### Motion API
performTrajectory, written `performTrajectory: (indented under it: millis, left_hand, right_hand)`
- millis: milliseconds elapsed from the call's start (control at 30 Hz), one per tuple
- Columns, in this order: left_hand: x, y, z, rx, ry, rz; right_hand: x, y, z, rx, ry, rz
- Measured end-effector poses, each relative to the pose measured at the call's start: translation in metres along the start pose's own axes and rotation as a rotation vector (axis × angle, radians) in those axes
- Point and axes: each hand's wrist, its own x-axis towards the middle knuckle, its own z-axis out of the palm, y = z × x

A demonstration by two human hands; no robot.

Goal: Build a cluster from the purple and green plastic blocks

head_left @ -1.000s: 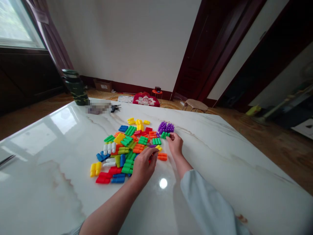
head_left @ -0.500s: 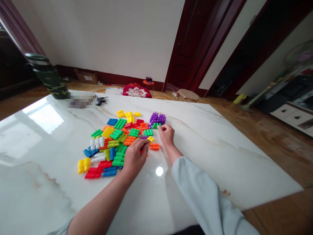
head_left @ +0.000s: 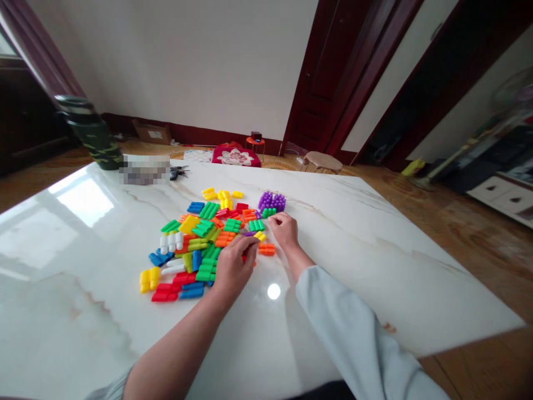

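While my left hand (head_left: pixel 236 265) curls mid-frame in the head view, beside a yellow block (head_left: pixel 260 236), I cannot tell whether it grips anything. My right hand (head_left: pixel 285 230), just right of centre, has fingertips drawn nearly together near a green block (head_left: pixel 269 212); any hold is unclear. Mixed-colour blocks (head_left: pixel 204 228) spread left of centre. At upper left, a carton (head_left: pixel 142 132) bears a white label (head_left: pixel 155 134), too small to read.
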Motion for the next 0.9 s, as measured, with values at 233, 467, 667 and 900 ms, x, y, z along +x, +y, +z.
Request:
performTrajectory:
  millis: [233, 467, 667, 900]
  left_hand:
    - [0.0004, -0.0012, -0.001, 0.03, -0.004, 0.008]
    - [-0.0002, -0.0037, -0.0002, 0.057, -0.027, -0.002]
    - [-0.0002, -0.0045, 0.0, 0.059, -0.033, 0.0]
    - [-0.0008, -0.0034, 0.0005, 0.051, -0.062, -0.019]
  right_hand:
    - [-0.0006, -0.0023, -0.0009, -0.025, -0.038, 0.043]
    - [-0.0009, -0.0029, -0.002, -0.022, -0.048, 0.066]
    - [-0.0009, -0.0016, -0.001, -0.034, -0.045, 0.057]
    - [-0.0018, -0.0031, -0.0017, -0.028, -0.041, 0.043]
